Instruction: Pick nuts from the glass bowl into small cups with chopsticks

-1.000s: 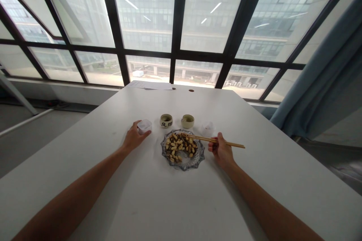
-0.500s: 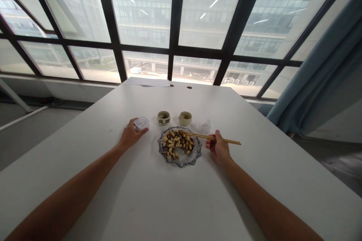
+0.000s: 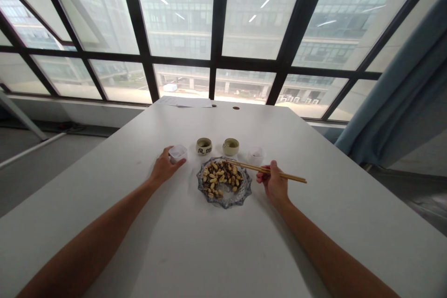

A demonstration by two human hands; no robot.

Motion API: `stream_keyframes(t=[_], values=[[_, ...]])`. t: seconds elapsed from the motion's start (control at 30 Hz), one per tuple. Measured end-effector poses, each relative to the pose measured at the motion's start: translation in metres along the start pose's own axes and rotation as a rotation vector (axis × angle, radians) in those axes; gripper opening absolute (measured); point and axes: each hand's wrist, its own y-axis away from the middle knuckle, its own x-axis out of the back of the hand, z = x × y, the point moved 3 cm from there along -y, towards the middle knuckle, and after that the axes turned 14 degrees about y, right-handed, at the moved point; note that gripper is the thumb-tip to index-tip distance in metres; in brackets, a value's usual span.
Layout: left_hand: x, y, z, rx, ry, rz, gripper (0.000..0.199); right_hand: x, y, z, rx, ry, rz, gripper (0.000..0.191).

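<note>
My left hand (image 3: 165, 167) grips a small clear plastic container (image 3: 178, 153) that rests on the white table. In my right hand (image 3: 274, 183) is a pair of wooden chopsticks (image 3: 284, 175), their tips over the back part of a scalloped glass dish (image 3: 240, 195). Peanuts in shells (image 3: 213, 178) and what look like dark seeds lie in the dish, with a bare patch near its middle. A second clear container (image 3: 256, 154) stands behind my right hand, with something small in it that I cannot make out.
Behind the dish stand a small cup with dark characters (image 3: 204, 146) and a plainer cup (image 3: 231, 146). Papers (image 3: 185, 102) lie at the far edge of the white table (image 3: 216, 251), near two round holes. Windows rise beyond, and a blue curtain (image 3: 394, 79) hangs at the right.
The whole view has shifted slightly. The chopsticks' rear end now reaches a little farther right, with their tips still over the back of the dish. Both hands keep their hold.
</note>
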Motion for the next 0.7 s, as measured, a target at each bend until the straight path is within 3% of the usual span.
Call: stream_keyframes(t=[0.7], values=[[-0.006,-0.002,-0.008,-0.092,0.009,0.023,0.072,-0.003,0.01,-0.028,0.245,0.231,-0.082,0.051]])
